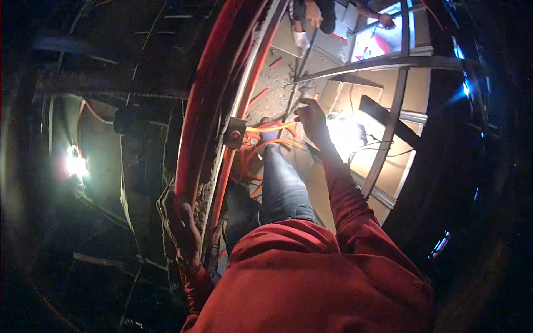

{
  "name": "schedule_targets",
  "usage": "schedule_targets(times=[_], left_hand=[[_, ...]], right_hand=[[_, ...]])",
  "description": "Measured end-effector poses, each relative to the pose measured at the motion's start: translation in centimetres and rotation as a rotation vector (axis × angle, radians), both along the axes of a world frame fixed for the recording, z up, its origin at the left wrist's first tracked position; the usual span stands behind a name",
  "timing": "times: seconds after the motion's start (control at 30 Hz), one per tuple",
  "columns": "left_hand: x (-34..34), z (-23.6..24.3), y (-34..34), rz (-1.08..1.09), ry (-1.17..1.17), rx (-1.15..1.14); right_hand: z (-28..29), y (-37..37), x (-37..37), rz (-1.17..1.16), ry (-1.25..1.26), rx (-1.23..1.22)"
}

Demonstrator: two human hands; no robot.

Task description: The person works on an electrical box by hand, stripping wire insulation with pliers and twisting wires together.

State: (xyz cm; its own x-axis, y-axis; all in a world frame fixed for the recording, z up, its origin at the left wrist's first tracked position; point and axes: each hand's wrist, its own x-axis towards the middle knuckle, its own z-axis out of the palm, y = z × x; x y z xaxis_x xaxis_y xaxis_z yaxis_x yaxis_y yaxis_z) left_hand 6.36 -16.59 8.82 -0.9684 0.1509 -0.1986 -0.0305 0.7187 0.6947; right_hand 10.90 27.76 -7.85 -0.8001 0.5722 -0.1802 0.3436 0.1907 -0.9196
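My left hand [189, 230] is closed round the edge of a long red beam [194, 127] that rises on my left side. My right hand [312, 121] reaches forward with its fingers curled at the end of an orange tube [272, 127]. That tube runs across from a small metal box [235, 133] fixed on the beam's side. The fingertips are small and partly hidden in the glare. Loops of more orange tubing [247, 158] hang below, around my leg [283, 180].
A bright work lamp [345, 132] glares just right of my right hand, with dark cables beside it. Curved metal bars [395, 111] cross the right side. Another person's hand [313, 14] and foot show at the top. A second lamp [76, 166] shines far left.
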Motion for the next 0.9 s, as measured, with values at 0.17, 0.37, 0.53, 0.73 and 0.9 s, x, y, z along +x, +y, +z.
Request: schedule_targets(times=[0.17, 0.37, 0.53, 0.73, 0.9], left_hand=[[0.3, -1.2, -1.1, -0.056, -0.318, -0.078], [-0.1, -1.9, -0.5, -0.016, -0.275, -0.05], [0.6, -0.6, 0.0, 0.113, -0.237, -0.014], [0.2, -2.6, -1.5, 0.024, -0.253, -0.083], [1.0, -1.3, -0.1, 0.185, -0.271, -0.005]], right_hand=[[-0.4, 3.4, -2.5, -0.148, 0.019, -0.15], [-0.1, 7.2, -7.0, -0.452, 0.096, -0.479], [-1.1, 10.1, -11.2, -0.595, 0.106, -0.507], [-2.5, 16.4, -15.6, -0.73, 0.316, -0.5], [-7.2, 23.4, -18.7, -0.475, 0.464, -0.756]])
